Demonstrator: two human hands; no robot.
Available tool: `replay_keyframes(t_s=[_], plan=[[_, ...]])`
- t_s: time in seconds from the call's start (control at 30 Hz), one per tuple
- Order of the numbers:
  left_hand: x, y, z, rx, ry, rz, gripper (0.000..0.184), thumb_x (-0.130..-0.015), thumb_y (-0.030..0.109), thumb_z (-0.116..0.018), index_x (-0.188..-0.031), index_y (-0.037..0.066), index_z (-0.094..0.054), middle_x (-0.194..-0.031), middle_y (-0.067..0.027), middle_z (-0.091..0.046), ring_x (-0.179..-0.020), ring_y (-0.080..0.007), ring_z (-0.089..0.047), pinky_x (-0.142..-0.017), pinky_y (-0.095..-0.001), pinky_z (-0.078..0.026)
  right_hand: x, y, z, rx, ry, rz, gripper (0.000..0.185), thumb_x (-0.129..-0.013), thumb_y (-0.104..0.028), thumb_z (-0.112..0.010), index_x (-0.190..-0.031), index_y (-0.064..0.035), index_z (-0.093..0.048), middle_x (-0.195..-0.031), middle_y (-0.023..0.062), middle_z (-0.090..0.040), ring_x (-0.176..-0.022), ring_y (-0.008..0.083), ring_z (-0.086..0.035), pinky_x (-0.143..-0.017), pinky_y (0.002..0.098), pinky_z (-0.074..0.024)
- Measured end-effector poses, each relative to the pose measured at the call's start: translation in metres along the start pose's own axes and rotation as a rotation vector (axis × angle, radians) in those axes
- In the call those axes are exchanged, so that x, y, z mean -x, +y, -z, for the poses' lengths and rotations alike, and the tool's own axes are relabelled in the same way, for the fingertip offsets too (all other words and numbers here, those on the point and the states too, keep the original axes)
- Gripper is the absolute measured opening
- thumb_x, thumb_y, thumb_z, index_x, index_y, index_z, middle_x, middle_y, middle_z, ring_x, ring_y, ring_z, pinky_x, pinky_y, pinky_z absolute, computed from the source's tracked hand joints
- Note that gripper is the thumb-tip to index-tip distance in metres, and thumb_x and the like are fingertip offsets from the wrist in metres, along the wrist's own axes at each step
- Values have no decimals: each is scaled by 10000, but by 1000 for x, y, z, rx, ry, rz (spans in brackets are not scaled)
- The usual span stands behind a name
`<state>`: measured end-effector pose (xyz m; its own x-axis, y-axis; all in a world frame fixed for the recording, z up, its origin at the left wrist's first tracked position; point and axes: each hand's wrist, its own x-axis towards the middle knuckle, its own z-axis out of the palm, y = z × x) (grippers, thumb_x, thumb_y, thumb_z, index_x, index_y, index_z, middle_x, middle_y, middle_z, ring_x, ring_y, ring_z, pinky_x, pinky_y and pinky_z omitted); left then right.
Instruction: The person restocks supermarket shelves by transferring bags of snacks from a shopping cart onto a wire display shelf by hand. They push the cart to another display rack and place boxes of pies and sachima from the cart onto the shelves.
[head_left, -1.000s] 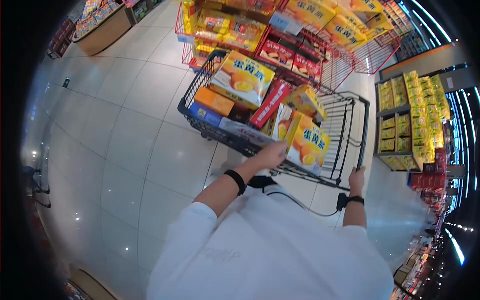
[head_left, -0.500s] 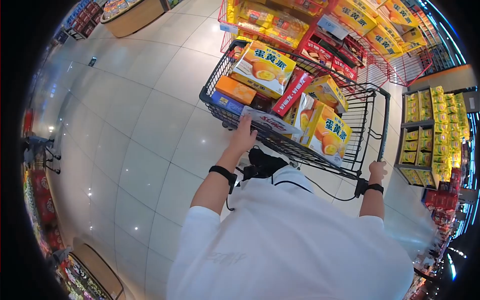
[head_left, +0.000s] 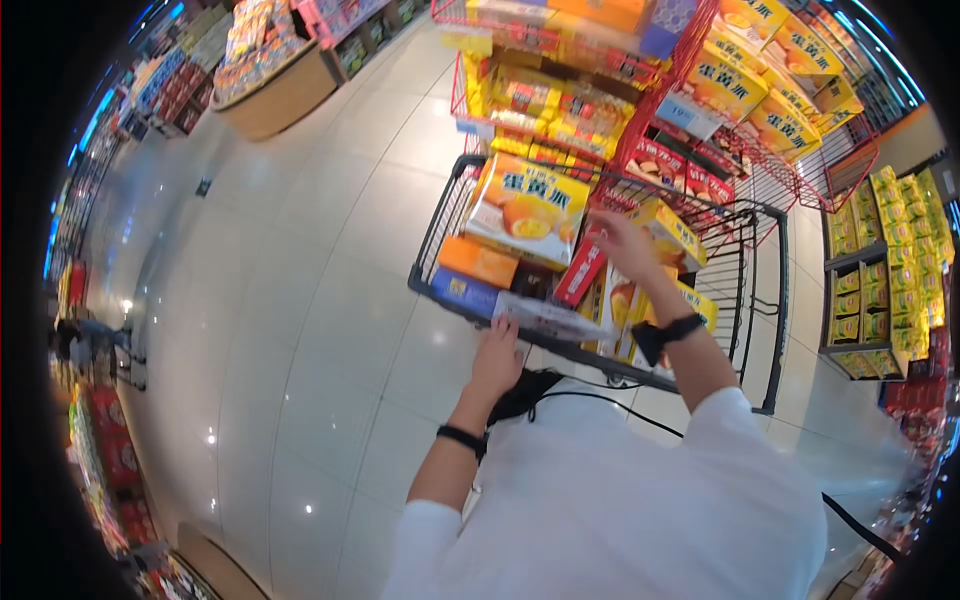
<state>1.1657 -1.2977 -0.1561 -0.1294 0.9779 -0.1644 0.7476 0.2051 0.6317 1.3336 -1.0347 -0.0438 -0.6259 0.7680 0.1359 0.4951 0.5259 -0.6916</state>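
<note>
My right hand [head_left: 630, 250] is over the trolley [head_left: 779, 300], fingers partly curled at the upper end of the slim red box [head_left: 580, 277]; I cannot tell whether they grip it. That box slants at 8 o'clock from the hand, apparently propped between the large yellow box [head_left: 525, 208] at 10 o'clock and the smaller yellow box [head_left: 667, 232] at 3. My left hand [head_left: 497, 358] is at the near rim, fingers loosely extended against the pale packet [head_left: 553, 318], perhaps steadying it; its hold I cannot tell. The orange box [head_left: 478, 262] and blue box [head_left: 464, 292] seem wedged in the corner for stability.
</note>
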Motion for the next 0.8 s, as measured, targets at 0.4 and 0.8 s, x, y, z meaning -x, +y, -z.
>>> replay_keyframes(t_s=[0.4,0.8], plan=[[-28,-32,37,-101,-11,-17,585,-796,135,-705,-1359,143,-546,-1434,-108,-496,-1410,-339,-380,-1143,-618,-253,-142,24,-129,-30,118,-862,1360,-611,-352,-934,-1513,43,4,-1303,274,-537,-1215,360,-558,-1023,403,-471],[-54,-84,72,-3,-163,-283,587,-831,90,-693,-1381,102,-490,-1421,-188,-472,-1389,-434,-364,-1116,-660,-277,-155,22,-162,-795,173,-684,1005,-613,-137,-951,-1345,112,-309,-1212,172,-630,-1058,236,-650,-847,343,-555]])
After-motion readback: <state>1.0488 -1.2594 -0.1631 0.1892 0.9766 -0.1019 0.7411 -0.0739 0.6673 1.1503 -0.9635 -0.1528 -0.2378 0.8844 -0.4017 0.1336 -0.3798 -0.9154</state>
